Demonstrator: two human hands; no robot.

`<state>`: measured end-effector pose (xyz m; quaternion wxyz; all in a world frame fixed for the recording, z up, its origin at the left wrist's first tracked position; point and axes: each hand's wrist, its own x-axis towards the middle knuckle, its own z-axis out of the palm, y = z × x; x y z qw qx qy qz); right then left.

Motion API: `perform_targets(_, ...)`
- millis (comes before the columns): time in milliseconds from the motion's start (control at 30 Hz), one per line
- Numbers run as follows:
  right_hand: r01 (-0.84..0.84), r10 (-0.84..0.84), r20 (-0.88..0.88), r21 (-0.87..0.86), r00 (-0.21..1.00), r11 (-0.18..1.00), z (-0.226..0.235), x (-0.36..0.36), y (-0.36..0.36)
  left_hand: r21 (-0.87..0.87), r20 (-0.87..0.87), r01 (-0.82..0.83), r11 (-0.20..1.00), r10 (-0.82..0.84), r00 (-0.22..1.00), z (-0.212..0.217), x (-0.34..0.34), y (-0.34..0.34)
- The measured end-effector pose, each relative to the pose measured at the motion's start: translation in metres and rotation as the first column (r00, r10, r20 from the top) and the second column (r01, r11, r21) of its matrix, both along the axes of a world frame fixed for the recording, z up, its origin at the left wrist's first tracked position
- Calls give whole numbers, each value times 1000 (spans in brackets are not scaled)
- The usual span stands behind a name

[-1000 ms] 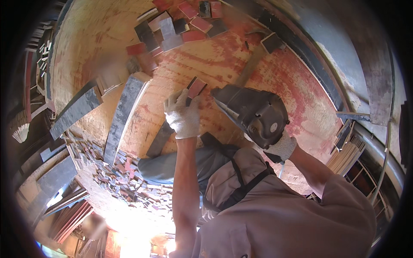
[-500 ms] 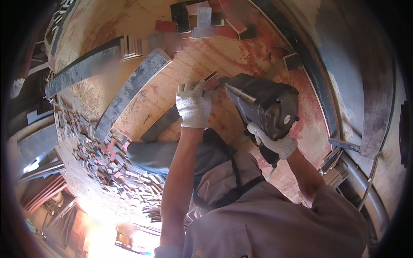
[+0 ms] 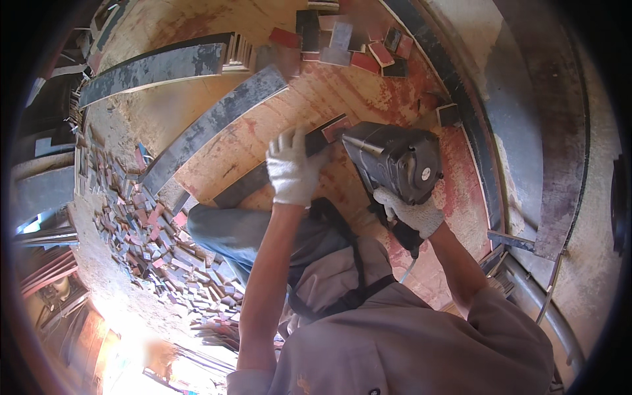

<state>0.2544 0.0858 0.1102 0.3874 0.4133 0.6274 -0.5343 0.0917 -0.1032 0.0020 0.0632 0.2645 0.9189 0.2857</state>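
Note:
My right hand (image 3: 413,214), in a white knit glove, is closed around the handle of a bulky black nail gun (image 3: 394,155). A thin hose (image 3: 409,270) trails from the handle's lower end. The gun's nose points left, close to a small red block (image 3: 336,128) at the far end of a dark narrow board (image 3: 247,186). My gloved left hand (image 3: 289,170) hovers over that board with fingers stretched and nothing in it. Whether its palm touches the board is hidden.
A longer dark board (image 3: 217,126) and another (image 3: 155,68) lie on the left, with a bundle of thin strips (image 3: 238,54). Red and black blocks (image 3: 336,54) lie ahead. Many offcuts (image 3: 174,253) cover the floor at left. A curved dark edge (image 3: 454,85) runs along the right.
My left hand has come back from the red block, its fingers straightening. The nail gun stays in my right hand near the block. The whole view has shifted slightly.

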Motion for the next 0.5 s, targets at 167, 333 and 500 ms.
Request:
perform_targets(167,-218,272,-188,263,944,940,-18,71,9,-101,-20,62,993,-65,998,-15,-8,-65)
perform_targets(333,157,-140,-88,219,986,963,3,81,2,-174,49,224,959,-219,975,-4,-33,-66)
perform_targets(500,360,-348,-94,199,933,912,-2,114,-9,-187,52,267,945,-262,964,-1,-35,-67)
